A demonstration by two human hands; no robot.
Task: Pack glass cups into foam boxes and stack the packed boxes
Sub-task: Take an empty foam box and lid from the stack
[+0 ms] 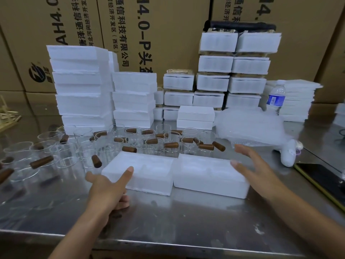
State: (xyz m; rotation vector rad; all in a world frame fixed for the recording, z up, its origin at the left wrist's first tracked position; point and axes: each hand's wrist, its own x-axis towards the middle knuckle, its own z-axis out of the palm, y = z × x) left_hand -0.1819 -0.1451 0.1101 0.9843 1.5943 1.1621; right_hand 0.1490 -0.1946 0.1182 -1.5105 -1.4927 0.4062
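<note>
**A:** What's around you?

**B:** A scuffed steel table, with printed cardboard cartons walling off the back.

**A:** And your hands?

**B:** My left hand reaches in from below. Its forefinger is straight and laid on the near left corner of the left foam box. The thumb sticks out and the other fingers are curled under, gripping nothing. My right hand is held at the right end of the right foam box, fingers spread and holding nothing.

**A:** The boxes?

**B:** White, grainy foam blocks with shallow moulded hollows, lying side by side near the table's front edge. Just behind them stand the glass cups, clear cylinders with stubby brown handles, crowded in rows. Stacks of foam boxes rise behind the cups. Crinkled bubble wrap, a water bottle and a dark phone lie to my right.
</note>
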